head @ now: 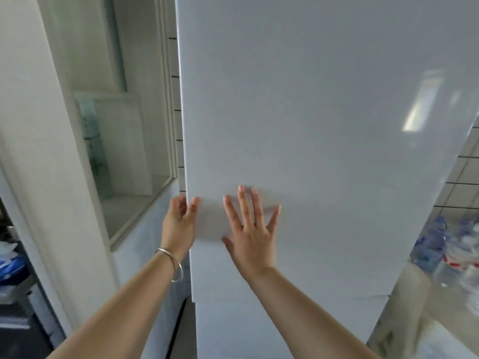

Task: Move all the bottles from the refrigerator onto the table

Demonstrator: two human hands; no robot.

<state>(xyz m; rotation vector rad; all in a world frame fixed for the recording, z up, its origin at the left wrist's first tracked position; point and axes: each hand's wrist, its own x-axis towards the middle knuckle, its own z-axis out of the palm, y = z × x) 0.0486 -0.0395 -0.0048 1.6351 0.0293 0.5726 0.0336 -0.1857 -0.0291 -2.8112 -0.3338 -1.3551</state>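
Here the left hand (pixel 180 224) grips the unmarked refrigerator door (pixel 324 112) edge; right hand (pixel 252 229) presses flat.

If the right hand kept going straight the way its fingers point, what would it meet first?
The right hand lies open and flat against the white refrigerator door, fingers pointing up it. Going on, it would likely just slide up bare door panel; nothing else shows in that line.
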